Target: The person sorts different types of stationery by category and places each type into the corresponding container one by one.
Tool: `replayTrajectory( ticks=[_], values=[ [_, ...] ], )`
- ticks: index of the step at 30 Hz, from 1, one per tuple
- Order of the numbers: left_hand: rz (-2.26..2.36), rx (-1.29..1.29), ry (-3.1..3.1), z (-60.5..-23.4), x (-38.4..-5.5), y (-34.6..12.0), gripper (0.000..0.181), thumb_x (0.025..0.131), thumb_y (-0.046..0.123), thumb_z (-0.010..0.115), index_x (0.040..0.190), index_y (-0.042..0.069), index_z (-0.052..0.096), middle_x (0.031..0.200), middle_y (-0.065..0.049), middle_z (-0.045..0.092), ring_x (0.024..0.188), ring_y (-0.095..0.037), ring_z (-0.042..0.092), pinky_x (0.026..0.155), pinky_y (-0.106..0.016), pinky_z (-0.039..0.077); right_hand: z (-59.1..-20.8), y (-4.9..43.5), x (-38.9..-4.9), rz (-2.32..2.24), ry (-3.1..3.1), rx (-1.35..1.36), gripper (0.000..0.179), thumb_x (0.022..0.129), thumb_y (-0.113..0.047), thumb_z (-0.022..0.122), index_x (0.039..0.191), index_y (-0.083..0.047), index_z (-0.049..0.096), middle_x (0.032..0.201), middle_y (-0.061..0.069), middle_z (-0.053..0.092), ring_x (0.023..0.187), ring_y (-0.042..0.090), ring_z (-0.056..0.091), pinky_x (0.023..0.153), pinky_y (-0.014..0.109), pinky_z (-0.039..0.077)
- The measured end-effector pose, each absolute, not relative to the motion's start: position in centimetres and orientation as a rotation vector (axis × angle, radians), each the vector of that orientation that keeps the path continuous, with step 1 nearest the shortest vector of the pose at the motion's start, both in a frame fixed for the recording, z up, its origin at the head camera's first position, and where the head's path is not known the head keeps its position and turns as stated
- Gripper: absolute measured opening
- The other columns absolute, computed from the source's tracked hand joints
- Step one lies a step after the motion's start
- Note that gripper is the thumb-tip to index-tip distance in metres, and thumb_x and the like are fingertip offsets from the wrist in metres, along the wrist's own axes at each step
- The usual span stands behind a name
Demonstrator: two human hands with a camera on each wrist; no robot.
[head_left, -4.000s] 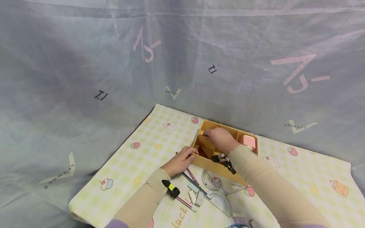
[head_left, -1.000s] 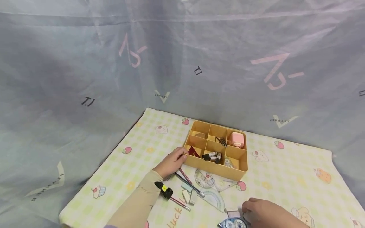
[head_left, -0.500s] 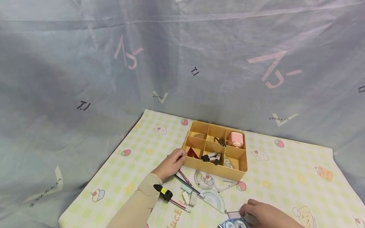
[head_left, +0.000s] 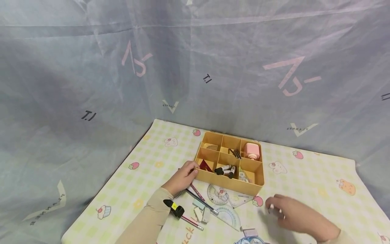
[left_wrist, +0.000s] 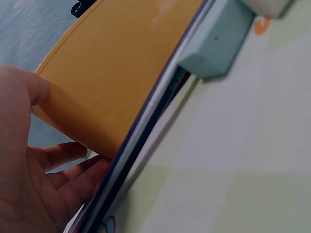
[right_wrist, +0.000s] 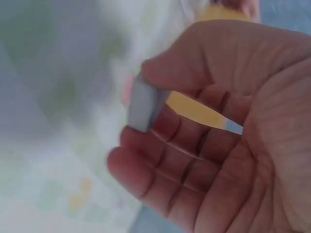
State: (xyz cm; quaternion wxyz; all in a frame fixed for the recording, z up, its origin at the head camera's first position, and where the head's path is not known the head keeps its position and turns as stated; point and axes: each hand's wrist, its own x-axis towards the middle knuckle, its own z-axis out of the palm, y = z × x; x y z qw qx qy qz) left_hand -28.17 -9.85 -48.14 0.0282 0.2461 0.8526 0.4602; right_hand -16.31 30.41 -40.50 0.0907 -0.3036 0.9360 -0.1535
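In the head view my left hand (head_left: 179, 178) grips the front left corner of a yellow compartment box (head_left: 226, 183). The left wrist view has the thumb over its edge and the fingers (left_wrist: 80, 187) against its side, beside a dark pencil (left_wrist: 138, 124). At the right, above the tablecloth, my right hand (head_left: 294, 213) pinches a small grey-white eraser (right_wrist: 144, 104) between thumb and fingers. In the box lie a red set square (head_left: 205, 165), several small black-capped markers (head_left: 226, 169), black sticks (head_left: 235, 153), a pink bottle (head_left: 252, 150) and clear pieces.
Before the box lie protractors (head_left: 226, 217), a clear set square (head_left: 240, 199), several erasers (head_left: 198, 214) and pencils (head_left: 192, 223). A blue correction tape (head_left: 250, 240) and another eraser (head_left: 250, 232) sit at the near edge. A grey curtain (head_left: 195, 67) hangs behind the table.
Earlier my right hand was inside the box, then down beside the correction tape. Now it has risen away from there, forward and rightward, with the eraser. My left hand stays on the box corner.
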Motion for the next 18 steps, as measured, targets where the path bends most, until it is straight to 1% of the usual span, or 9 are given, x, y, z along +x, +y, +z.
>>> replayTrajectory(
  ticks=[1,2,8,13,18],
  values=[
    [1.419,0.758,2.631,-48.1,-28.1,-9.9,0.009,0.109,0.027,0.046,0.108,0.025,0.054,0.121,-0.001,0.051,0.109,-0.019,0.054,0.098,-0.043,0.044,-40.0,30.7,-16.9,-0.46,2.825,-0.959,0.043,0.067,0.001,0.075,0.103,-0.02,0.065,0.088,-0.017,0.053,0.076,-0.001,0.048,0.064,0.028,0.048],
    [1.419,0.753,2.629,-48.1,-28.1,-9.9,0.009,0.109,0.027,0.046,0.109,0.025,0.054,0.122,-0.001,0.051,0.11,-0.019,0.054,0.098,-0.043,0.044,-39.4,31.0,-17.5,-0.458,2.866,-0.977,0.043,0.067,0.0,0.075,0.103,-0.02,0.064,0.087,-0.016,0.053,0.075,0.0,0.048,0.063,0.027,0.047],
    [1.426,0.736,2.621,-47.9,-28.1,-9.9,0.008,0.109,0.028,0.047,0.11,0.027,0.055,0.123,-0.001,0.05,0.112,-0.02,0.054,0.1,-0.044,0.043,-35.9,31.3,-21.2,-0.423,2.99,-0.863,0.036,0.074,-0.004,0.073,0.104,-0.019,0.063,0.081,-0.009,0.051,0.067,0.002,0.044,0.059,0.026,0.041],
    [1.42,0.743,2.621,-48.1,-28.2,-9.9,0.008,0.109,0.026,0.047,0.111,0.027,0.054,0.123,-0.002,0.05,0.113,-0.02,0.054,0.101,-0.044,0.043,-34.7,30.8,-23.6,-0.42,3.016,-0.833,0.031,0.078,-0.005,0.072,0.106,-0.014,0.064,0.081,-0.007,0.053,0.065,0.004,0.044,0.058,0.026,0.04],
    [1.413,0.742,2.627,-48.2,-28.1,-9.9,0.008,0.109,0.027,0.047,0.111,0.028,0.054,0.123,-0.001,0.05,0.113,-0.02,0.054,0.101,-0.045,0.042,-34.1,30.1,-25.3,-0.455,3.036,-0.875,0.03,0.078,-0.003,0.07,0.107,-0.011,0.066,0.08,-0.006,0.053,0.066,0.007,0.045,0.06,0.028,0.041]
  ],
)
